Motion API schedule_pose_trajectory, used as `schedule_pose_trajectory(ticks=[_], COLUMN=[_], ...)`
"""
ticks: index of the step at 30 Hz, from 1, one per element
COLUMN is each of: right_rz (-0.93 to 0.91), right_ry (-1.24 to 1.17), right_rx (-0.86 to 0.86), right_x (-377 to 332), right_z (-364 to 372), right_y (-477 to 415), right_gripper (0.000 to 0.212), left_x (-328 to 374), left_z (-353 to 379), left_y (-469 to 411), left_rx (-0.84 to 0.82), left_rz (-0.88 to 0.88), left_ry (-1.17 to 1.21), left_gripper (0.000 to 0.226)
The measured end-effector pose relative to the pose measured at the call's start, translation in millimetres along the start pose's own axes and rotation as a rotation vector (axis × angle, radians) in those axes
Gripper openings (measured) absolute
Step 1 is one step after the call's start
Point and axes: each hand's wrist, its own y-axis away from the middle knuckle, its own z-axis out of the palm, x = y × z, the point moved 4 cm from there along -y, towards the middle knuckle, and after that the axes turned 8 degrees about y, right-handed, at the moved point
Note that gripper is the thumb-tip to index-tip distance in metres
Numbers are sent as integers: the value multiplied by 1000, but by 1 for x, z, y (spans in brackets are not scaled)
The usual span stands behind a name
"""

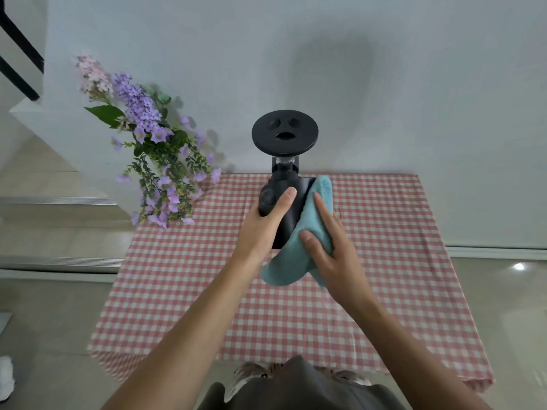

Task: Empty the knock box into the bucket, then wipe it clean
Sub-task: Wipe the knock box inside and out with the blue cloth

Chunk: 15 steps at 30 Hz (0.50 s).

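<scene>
A black knock box is held up above the table, tilted, between both hands. My left hand grips its left side, fingers wrapped around the body. My right hand presses a light blue cloth against the box's right side; the cloth drapes down below the box and reaches up past its upper edge. The inside of the box is hidden. No bucket is in view.
A red-and-white checked tablecloth covers the table. A black device with a round flat top stands at the table's far edge by the white wall. A bunch of purple flowers leans over the far left corner. Stairs lie to the left.
</scene>
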Motion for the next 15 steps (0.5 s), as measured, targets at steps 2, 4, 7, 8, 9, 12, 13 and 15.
schedule_pose_trajectory(ticks=[2,4,7,8,9,12,13,15], right_rz=[-35,-46,41,79,108,164,193,254], right_ry=[119,152,-45,-103,-134,-182,-205,-278], right_rx=[-7,-13,-20,-29,-38,-71,-85,-117], right_x=[-3,-5,-3,-2,0,6,9,14], right_z=[3,3,-4,-7,-9,-10,-10,-12], right_y=[0,-2,-6,-7,-7,-7,-7,-5], right_gripper=[55,55,51,50,50,51,52,51], left_x=[0,-1,-6,-9,-9,-14,-16,-18], left_z=[-1,-2,-1,-1,0,2,1,0], left_y=[0,3,7,6,6,5,5,8], left_rx=[43,57,27,9,1,-64,-96,-151], left_rz=[8,14,10,12,7,-66,-91,-144], left_ry=[20,69,143,158,176,257,302,381], left_gripper=[34,41,54,52,54,82,87,82])
